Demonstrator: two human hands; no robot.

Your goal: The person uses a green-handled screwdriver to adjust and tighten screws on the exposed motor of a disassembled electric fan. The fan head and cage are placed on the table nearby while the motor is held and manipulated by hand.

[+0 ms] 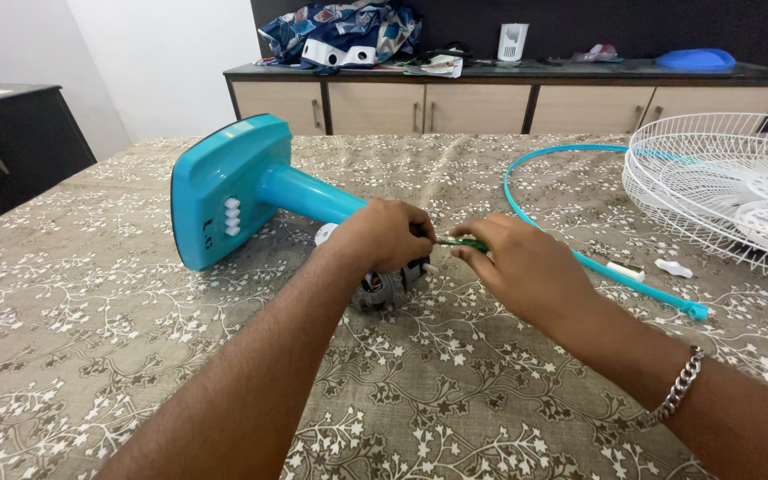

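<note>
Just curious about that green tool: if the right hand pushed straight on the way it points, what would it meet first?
Most likely the left hand, which covers the fan motor; the right hand points its green-handled screwdriver leftward at it. Depth is unclear.

The room around me is evenly bright, with soft daylight that seems to come from my left, where the white wall (162, 62) glows palest. Shadows are faint: a soft one under my left hand (380, 236) and my right hand (522, 267), and a thin one beneath the teal fan base (224, 187) near the far left of the table (91, 356). A mild sheen lies on the teal plastic. The dark cabinet top (580, 69) at the back reflects a little light. My forearms blur slightly at the bottom edge, and the wide lens stretches the table's corners.
</note>
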